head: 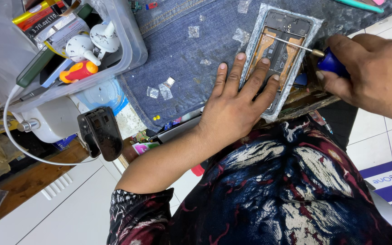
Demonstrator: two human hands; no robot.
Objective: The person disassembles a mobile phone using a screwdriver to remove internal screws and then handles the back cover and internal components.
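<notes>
Right hand [368, 68] closed around screwdriver [311, 51] over phone [280, 54]

A clear plastic bin [134, 50] of tubes and tools sits beside a denim cloth [182, 54] strewn with glass shards [159, 90].

A workbench [314, 97] runs across the top of the frame, its worn edge showing at right of centre. A blue denim cloth [182, 54] covers most of it. On the denim lie small scraps of clear plastic film [159, 90] and, at upper right, an opened phone [280, 50] with its back off. A clear plastic bin [130, 41] of tools sits at upper left.
</notes>
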